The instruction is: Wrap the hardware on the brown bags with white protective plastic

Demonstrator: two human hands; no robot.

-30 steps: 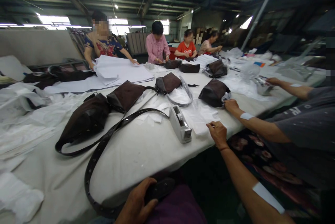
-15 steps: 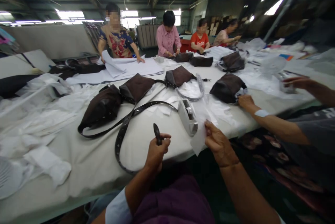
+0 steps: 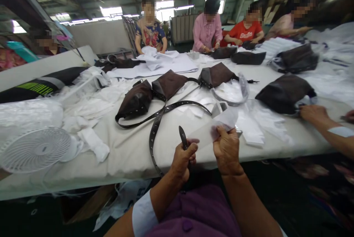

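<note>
My left hand point(image 3: 184, 159) is closed around a dark leather strap end point(image 3: 182, 137), whose pointed tip sticks up above the fingers. My right hand point(image 3: 228, 148) pinches a thin, translucent white sheet point(image 3: 225, 117). This sheet slants down to the left, close to the left fingertips; whether they touch it I cannot tell. Behind it a tape dispenser point(image 3: 220, 107) is partly hidden. An eyelet-studded strap point(image 3: 152, 144) runs from the dark brown bags over the table's front edge. These are a left bag point(image 3: 135, 100), a middle bag point(image 3: 169, 83) and a right bag point(image 3: 217, 74).
At right a co-worker's hand point(image 3: 315, 115) touches another dark bag point(image 3: 284, 93). A white fan point(image 3: 38, 148) lies at the left front beside crumpled wrapping point(image 3: 94, 144). Several people work along the far side, around white sheets point(image 3: 166, 65) and more bags.
My right hand has brought the sheet leftward toward the left hand, over the tape dispenser. The view has swung left, showing the whole fan. The far person's sheets are now bunched up.
</note>
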